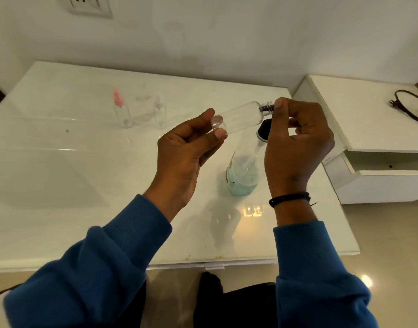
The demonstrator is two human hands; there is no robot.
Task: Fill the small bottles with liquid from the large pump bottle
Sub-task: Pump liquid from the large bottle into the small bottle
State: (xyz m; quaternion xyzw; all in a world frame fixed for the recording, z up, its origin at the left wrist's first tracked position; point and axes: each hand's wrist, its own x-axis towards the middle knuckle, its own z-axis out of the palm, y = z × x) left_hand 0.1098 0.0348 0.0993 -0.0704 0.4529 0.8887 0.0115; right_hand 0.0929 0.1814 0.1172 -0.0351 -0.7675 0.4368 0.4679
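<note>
1. A clear, seemingly empty small bottle point(242, 117) with a threaded neck is held above the table point(61, 176), at the frame's centre.
2. Its long axis is tilted, neck towards the upper right, base towards the lower left.
3. The base is pinched by the left hand point(184, 147).
4. The neck is gripped by the curled right hand point(297, 140).
5. The pump bottle point(243, 171), holding bluish liquid, stands below the hands.
</note>
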